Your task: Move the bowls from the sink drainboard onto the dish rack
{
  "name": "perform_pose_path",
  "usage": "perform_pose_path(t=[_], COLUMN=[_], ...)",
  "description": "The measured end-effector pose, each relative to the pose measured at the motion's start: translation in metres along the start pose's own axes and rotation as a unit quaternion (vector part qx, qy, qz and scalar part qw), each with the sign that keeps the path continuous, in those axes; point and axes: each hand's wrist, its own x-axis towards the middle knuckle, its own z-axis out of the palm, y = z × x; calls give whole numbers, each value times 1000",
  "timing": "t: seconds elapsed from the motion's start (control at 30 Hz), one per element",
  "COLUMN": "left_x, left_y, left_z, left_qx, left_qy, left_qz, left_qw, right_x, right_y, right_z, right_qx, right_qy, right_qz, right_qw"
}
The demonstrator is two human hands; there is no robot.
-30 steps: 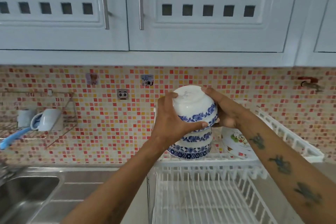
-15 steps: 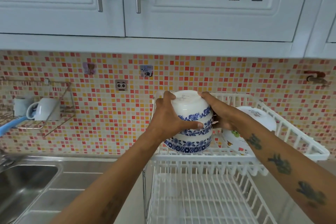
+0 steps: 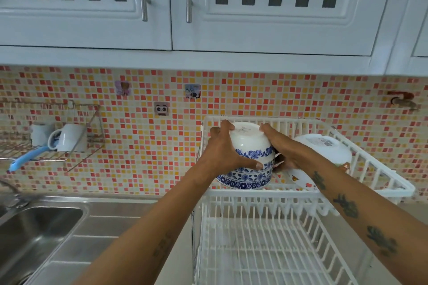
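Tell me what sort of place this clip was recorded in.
Most likely a home kitchen: a stainless sink set into the counter, a white two-tier dish rack where both hands hold a stack of upturned blue-and-white bowls, and white wall cabinets above a mosaic-tiled backsplash.

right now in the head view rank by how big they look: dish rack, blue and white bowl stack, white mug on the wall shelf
1. dish rack
2. blue and white bowl stack, gripped by both hands
3. white mug, though it sits farther away, so true size is unsure
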Motion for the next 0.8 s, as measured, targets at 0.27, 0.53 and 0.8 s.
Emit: perform_pose_path(t=[0.27,0.53,0.8], left_x=[-15,-68,-154], left_y=[6,15,14], left_z=[-9,-25,-39], left_qx=[21,109,240], left_qy=[-16,-84,-97], left_qz=[-2,17,66], left_qw=[1000,990,964], right_x=[-33,-90,-149], right_y=[5,16,57], right_z=[2,13,48], right_qx=[-28,-279,-475], right_qy=[11,65,124], right_qz=[-12,-105,-166], right_qw=[999,952,855])
